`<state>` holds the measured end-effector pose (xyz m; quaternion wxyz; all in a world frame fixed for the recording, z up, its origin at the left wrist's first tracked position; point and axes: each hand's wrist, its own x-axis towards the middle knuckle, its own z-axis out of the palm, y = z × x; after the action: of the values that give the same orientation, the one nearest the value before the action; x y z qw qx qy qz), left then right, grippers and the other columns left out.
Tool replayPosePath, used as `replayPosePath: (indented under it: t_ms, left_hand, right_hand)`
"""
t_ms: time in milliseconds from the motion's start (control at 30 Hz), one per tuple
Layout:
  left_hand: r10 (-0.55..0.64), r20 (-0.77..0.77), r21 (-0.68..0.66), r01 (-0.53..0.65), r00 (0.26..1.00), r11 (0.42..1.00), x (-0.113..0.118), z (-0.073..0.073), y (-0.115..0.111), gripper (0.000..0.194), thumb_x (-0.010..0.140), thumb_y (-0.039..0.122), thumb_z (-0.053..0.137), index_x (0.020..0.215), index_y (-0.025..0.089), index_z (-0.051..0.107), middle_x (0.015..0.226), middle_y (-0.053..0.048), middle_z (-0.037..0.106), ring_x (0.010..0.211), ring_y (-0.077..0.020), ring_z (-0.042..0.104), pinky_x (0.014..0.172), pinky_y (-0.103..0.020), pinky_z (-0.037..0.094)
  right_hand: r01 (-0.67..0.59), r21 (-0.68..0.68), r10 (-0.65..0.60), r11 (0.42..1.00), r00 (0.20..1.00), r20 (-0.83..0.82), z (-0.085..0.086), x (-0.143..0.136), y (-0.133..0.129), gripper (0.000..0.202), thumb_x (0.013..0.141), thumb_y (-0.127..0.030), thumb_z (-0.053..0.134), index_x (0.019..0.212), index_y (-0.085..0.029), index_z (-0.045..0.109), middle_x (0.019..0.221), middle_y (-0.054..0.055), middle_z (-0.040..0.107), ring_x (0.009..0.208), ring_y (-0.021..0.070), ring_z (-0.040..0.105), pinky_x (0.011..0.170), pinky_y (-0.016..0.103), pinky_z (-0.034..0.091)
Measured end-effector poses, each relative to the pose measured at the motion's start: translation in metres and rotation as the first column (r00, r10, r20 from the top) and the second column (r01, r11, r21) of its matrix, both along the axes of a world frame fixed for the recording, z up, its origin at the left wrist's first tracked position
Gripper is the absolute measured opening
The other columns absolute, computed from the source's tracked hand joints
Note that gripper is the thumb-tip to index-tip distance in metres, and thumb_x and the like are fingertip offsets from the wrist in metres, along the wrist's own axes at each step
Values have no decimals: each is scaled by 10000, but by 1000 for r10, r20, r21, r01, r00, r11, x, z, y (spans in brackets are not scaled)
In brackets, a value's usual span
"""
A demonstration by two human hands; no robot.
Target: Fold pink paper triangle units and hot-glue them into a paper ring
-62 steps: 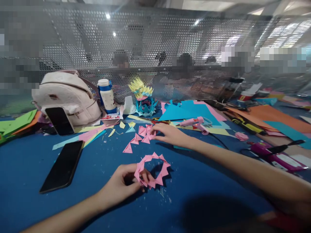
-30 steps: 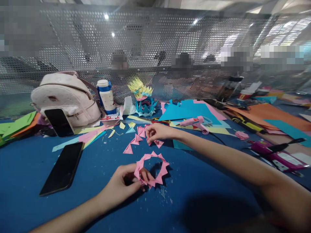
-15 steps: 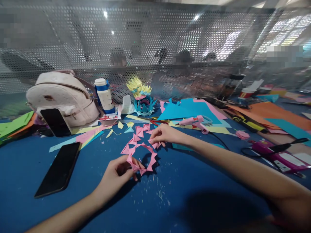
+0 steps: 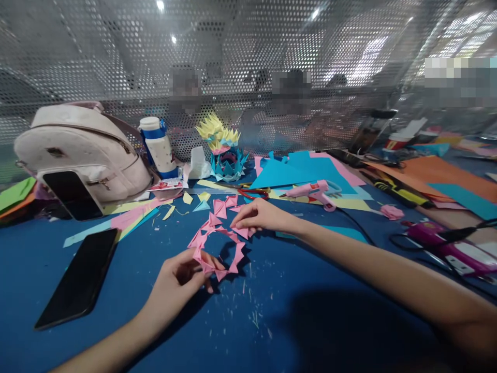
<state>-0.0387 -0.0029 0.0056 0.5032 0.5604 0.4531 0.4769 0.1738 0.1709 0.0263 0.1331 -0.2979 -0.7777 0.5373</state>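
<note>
A ring of pointed pink folded paper pieces is tilted up in front of me. My left hand pinches its lower left edge between thumb and fingers. Just beyond the ring's upper right edge, my right hand has its thumb and fingertips closed on a pink folded paper piece. Several loose pink folded pieces lie on the table behind the ring, some partly covered by it or by my right hand.
A pink glue gun, red-handled scissors and blue paper sheets lie beyond my right hand. A black phone lies left, before a backpack and bottle. A yellow-and-blue paper model stands behind.
The view has shifted slightly, so most things sit further left. My left hand still holds the ring. My right fingers have shifted a little, showing more of the pink folded piece.
</note>
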Motion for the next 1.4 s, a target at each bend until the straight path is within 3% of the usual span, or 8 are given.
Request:
replayPosePath:
  t_ms: [167,400,700,967,1133,1300,1400]
  left_hand:
    - [-6,36,-12,6,999,1000,1,1,1,106,869,230,650,811,143,674,838,-41,684,590,-107,643,598,-212,536]
    - [5,48,-24,-4,999,1000,-1,0,0,76,863,214,646,827,157,682,839,-32,684,589,-106,649,593,-205,541]
    - [21,28,-53,-20,999,998,-2,-1,-1,85,868,218,644,829,160,691,845,-38,694,584,-112,651,594,-212,543]
    - [22,43,-20,-21,999,1000,-4,-4,0,122,897,248,617,823,164,665,864,-48,706,588,-115,648,605,-232,558]
    - [51,22,-22,-51,998,998,-3,-2,1,136,890,265,633,822,153,671,847,-55,702,582,-126,650,600,-246,558]
    - [67,11,-19,-67,998,998,-4,3,3,133,876,256,660,794,152,669,864,-63,710,562,-120,643,587,-235,539]
    - [87,10,-9,-87,996,996,-5,3,2,116,882,241,654,799,162,667,878,-60,716,573,-117,639,591,-228,535]
  right_hand:
    - [26,-74,-31,997,997,-64,-7,-2,0,303,734,-400,780,903,-150,755,609,5,643,459,74,504,444,205,362]
    - [38,-201,-69,979,986,-150,-6,-4,-5,327,732,-385,785,801,-186,534,584,-61,554,469,70,534,437,174,376]
    - [63,-239,-103,969,982,-158,-16,0,-4,233,715,-337,802,792,-150,686,650,5,656,575,94,604,523,196,472]
    - [104,-249,-156,963,968,-197,-28,-2,-7,266,699,-346,817,843,-147,715,746,46,729,644,115,666,600,212,526]
    - [130,-221,-181,966,957,-227,-24,-2,-10,241,709,-341,808,784,-150,681,675,26,703,589,106,648,552,204,511]
    - [163,-191,-208,968,946,-248,-18,-2,-10,325,695,-300,823,934,-169,645,680,9,698,565,123,658,536,227,535]
    - [208,-123,-236,970,924,-302,-7,-1,-11,260,699,-303,820,856,-156,673,694,23,702,598,133,673,576,244,558]
